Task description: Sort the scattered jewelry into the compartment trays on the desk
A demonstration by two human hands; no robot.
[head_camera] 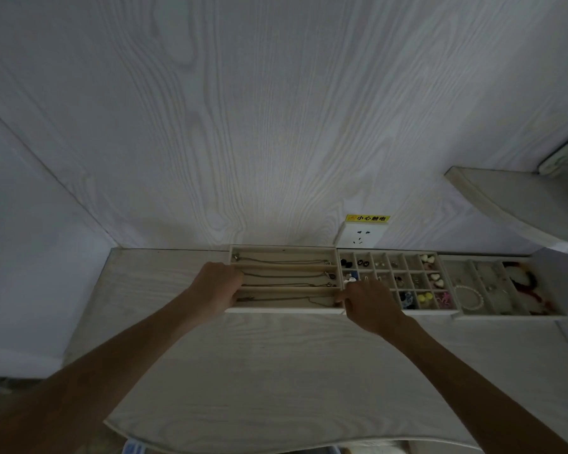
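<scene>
1. Three trays in a row against the wall at the desk (276,371) far edge; wide bare desktop in front of them.
2. Left hand (217,286) grips the left end of the necklace tray (286,310), fingers curled over its rim.
3. Right hand (369,303) at that tray's right end, beside the grid tray (440,311); fingers curled, grasp unclear.
4. Necklaces (282,275) lie in the long slots between the hands.
5. Bracelet tray (505,315) far right, untouched.

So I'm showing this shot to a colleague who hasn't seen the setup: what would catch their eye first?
Probably the two hands meeting at the necklace tray against the wall: the left hand grips its left end, the right hand is at its right end. Next, the colourful earring tray beside it, and the yellow warning label above the wall socket.
</scene>
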